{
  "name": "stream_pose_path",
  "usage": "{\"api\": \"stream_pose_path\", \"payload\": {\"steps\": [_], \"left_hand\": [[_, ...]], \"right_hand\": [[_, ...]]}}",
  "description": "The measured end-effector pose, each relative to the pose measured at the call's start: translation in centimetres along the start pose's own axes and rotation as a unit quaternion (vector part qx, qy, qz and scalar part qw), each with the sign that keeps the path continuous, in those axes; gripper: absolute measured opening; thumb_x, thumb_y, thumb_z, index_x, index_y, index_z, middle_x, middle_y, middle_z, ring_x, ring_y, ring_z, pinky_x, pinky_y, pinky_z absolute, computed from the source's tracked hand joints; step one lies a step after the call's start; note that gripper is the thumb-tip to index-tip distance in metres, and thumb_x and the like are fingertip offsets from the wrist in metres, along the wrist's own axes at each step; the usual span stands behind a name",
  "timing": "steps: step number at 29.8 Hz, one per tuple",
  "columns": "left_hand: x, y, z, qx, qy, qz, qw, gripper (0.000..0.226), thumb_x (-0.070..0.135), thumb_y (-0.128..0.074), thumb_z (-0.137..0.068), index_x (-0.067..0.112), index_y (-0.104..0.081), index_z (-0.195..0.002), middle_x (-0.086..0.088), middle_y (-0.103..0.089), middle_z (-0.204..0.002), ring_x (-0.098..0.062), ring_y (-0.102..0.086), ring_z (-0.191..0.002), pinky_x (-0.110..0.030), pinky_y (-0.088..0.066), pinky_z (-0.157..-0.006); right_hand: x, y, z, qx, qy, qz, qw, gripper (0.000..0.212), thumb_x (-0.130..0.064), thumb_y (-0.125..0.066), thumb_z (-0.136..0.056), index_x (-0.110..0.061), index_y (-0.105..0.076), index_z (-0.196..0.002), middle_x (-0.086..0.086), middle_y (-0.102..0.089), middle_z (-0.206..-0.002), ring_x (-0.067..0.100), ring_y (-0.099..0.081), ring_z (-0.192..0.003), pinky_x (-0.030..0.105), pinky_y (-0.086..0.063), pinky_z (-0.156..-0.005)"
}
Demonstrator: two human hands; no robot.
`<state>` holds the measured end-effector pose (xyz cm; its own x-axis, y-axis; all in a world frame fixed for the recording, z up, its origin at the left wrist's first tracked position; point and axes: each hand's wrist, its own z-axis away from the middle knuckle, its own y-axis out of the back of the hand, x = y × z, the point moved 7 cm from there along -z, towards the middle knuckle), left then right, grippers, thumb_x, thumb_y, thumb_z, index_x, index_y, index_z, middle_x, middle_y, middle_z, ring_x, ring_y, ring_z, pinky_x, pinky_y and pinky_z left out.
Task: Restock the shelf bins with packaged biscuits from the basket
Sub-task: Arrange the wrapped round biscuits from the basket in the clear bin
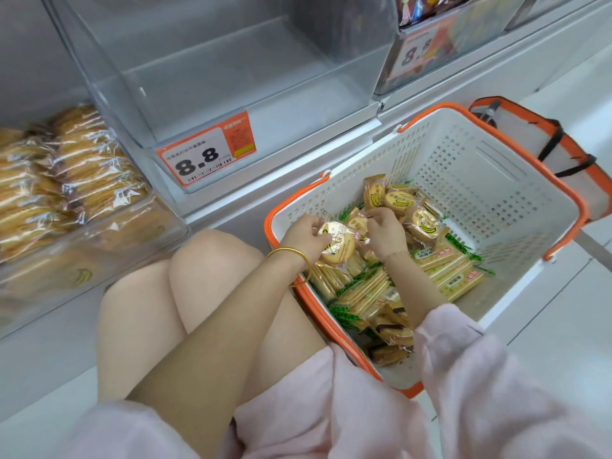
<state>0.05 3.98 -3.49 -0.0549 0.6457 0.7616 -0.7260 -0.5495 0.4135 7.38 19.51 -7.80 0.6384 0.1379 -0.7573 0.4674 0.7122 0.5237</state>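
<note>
Retail shop, snack aisle. White shelving [265,193] fitted with clear plastic bins [298,124]. Orange-and-white price label [205,155] reading 8.8, with a barcode, fixed to one bin front; second label [419,51] with the same figure on the next bin to the right. Bin at left stocked with wrapped round biscuits [66,180]. White perforated shopping basket [480,167] with orange rim and handles, set beside the shelving, holding individually wrapped biscuit packets [450,273].

Pink sleeves [457,342]; gold bangle [288,249], L wrist
</note>
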Motion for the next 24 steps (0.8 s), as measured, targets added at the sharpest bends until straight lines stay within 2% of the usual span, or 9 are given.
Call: {"api": "stream_pose_path", "payload": {"steps": [2,6,9,12,15,17,19,22,24], "left_hand": [[0.1,0.1,-0.1,0.003,0.003,0.001,1.0,0.043,0.013,-0.054,-0.093,0.005,-0.044,-0.135,-0.014,-0.048,-0.137,-0.024,-0.047,-0.125,-0.028,-0.038,-0.099],[0.1,0.4,0.1,0.018,0.015,0.014,1.0,0.041,0.012,-0.052,-0.094,0.007,-0.044,-0.134,-0.008,-0.054,-0.126,-0.024,-0.052,-0.115,-0.026,-0.041,-0.091],[-0.1,0.7,0.1,0.03,0.032,0.032,0.998,0.034,0.011,-0.051,-0.093,0.008,-0.044,-0.126,0.003,-0.05,-0.09,-0.02,-0.051,-0.092,-0.026,-0.04,-0.076],[-0.4,1.6,0.2,0.069,0.048,0.082,0.993,0.029,0.01,-0.052,-0.088,0.013,-0.037,-0.112,-0.004,-0.049,-0.089,-0.019,-0.052,-0.079,-0.029,-0.042,-0.064],[0.0,2.3,0.7,0.097,0.033,0.17,0.98,0.043,0.003,-0.053,-0.084,0.022,-0.037,-0.118,-0.006,-0.049,-0.087,-0.017,-0.053,-0.063,-0.03,-0.05,-0.056],[0.3,2.4,1.0,0.094,0.034,0.217,0.971,0.039,0.001,-0.052,-0.083,0.024,-0.043,-0.114,-0.004,-0.05,-0.089,-0.018,-0.055,-0.061,-0.036,-0.055,-0.062],[0.3,2.4,1.4,0.091,0.043,0.264,0.959,0.024,0.006,-0.054,-0.087,0.021,-0.049,-0.104,-0.005,-0.055,-0.089,-0.018,-0.06,-0.061,-0.042,-0.057,-0.067],[0.7,3.5,2.1,0.098,0.021,0.286,0.953,0.012,0.014,-0.064,-0.086,0.019,-0.054,-0.09,-0.015,-0.065,-0.1,-0.018,-0.065,-0.071,-0.043,-0.058,-0.075],[1.7,4.8,3.1,0.092,-0.02,0.277,0.956,0.015,0.015,-0.069,-0.083,0.016,-0.058,-0.093,-0.012,-0.067,-0.101,-0.013,-0.064,-0.078,-0.027,-0.056,-0.078]], "right_hand": [[0.3,-0.7,-1.7,-0.006,0.009,0.183,0.983,0.04,-0.01,-0.044,-0.095,-0.007,-0.039,-0.135,0.016,-0.043,-0.137,0.035,-0.05,-0.116,0.043,-0.043,-0.094],[1.2,-2.1,-3.4,-0.049,-0.026,0.304,0.951,0.044,-0.014,-0.043,-0.094,-0.004,-0.031,-0.136,0.02,-0.036,-0.139,0.04,-0.04,-0.124,0.046,-0.036,-0.099],[1.8,-2.7,-4.2,-0.057,-0.051,0.322,0.944,0.046,-0.018,-0.047,-0.093,-0.004,-0.03,-0.134,0.019,-0.038,-0.138,0.038,-0.043,-0.123,0.046,-0.04,-0.095],[2.7,-3.2,-3.8,-0.068,-0.075,0.345,0.933,0.057,-0.028,-0.06,-0.089,-0.003,-0.035,-0.133,0.016,-0.035,-0.137,0.032,-0.051,-0.114,0.041,-0.045,-0.083],[2.7,-2.3,-3.7,-0.043,-0.06,0.343,0.936,0.058,-0.034,-0.069,-0.081,-0.006,-0.045,-0.126,0.015,-0.043,-0.127,0.031,-0.054,-0.106,0.038,-0.045,-0.076],[2.0,-1.7,-3.3,-0.028,-0.022,0.346,0.937,0.055,-0.033,-0.072,-0.077,-0.012,-0.048,-0.121,0.012,-0.048,-0.122,0.032,-0.049,-0.112,0.04,-0.046,-0.081],[0.9,-1.3,-2.5,-0.014,0.018,0.35,0.936,0.04,-0.031,-0.071,-0.078,-0.015,-0.05,-0.107,0.01,-0.055,-0.11,0.032,-0.046,-0.111,0.041,-0.044,-0.08],[-1.5,-0.1,-0.5,-0.003,0.054,0.281,0.958,0.026,-0.025,-0.069,-0.079,-0.018,-0.048,-0.093,0.004,-0.058,-0.091,0.027,-0.052,-0.093,0.038,-0.045,-0.076],[-4.3,0.9,1.3,-0.016,0.088,0.194,0.977,0.032,-0.015,-0.069,-0.079,-0.013,-0.052,-0.105,0.003,-0.057,-0.096,0.021,-0.052,-0.088,0.032,-0.043,-0.074]]}}
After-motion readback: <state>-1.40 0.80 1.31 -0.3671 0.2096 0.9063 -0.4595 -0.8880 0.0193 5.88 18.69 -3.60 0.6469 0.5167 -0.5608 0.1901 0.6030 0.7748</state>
